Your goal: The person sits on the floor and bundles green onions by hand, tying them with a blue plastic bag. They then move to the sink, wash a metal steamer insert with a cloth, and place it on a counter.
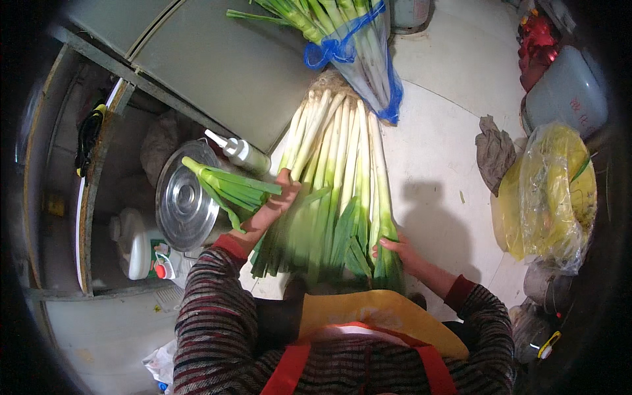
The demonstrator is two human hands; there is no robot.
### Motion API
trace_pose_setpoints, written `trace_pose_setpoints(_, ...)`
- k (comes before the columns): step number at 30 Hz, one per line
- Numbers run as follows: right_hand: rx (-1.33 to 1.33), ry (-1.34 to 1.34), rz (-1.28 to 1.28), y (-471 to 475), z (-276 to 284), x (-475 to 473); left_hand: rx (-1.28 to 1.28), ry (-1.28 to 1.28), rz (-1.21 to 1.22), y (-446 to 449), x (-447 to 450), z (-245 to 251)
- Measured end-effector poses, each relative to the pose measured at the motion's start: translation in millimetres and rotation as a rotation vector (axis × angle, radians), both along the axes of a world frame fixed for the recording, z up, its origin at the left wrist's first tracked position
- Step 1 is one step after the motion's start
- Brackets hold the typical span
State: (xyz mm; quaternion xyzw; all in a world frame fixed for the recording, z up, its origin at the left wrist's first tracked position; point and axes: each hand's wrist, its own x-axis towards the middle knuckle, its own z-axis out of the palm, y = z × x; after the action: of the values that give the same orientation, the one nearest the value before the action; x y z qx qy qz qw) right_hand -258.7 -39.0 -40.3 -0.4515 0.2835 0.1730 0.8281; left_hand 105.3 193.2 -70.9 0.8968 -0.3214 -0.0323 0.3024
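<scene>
A large bundle of leeks (340, 163) lies before me, its white root ends pointing away and its green tops towards my apron. My left hand (284, 192) grips the bundle's left side, with some fingers hidden by the stalks. Around the green part at the right edge, my right hand (400, 252) has its fingers closed. A separate green leek top (227, 180) extends from near my left wrist towards a round metal lid (185, 197). Beyond the roots, more leeks (340, 19) are in a blue mesh bag (368, 74).
Left are a spray or squeeze bottle (247, 155), a white jug (136, 242) and a shelf frame (101, 182). A grey cabinet (222, 69) stands beyond. Right are a grey cloth (495, 153), a yellow container in clear plastic (548, 202) and a pale plastic container (565, 94).
</scene>
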Motion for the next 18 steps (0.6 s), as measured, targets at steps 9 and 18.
trace_pose_setpoints(9,-0.715,-0.227,0.112,-26,-38,-53,0.207,-0.15,-0.142,-6,-16,29)
trace_pose_setpoints(18,-0.114,-0.407,-0.37,-102,108,-105,0.148,0.082,-0.247,-44,-102,76)
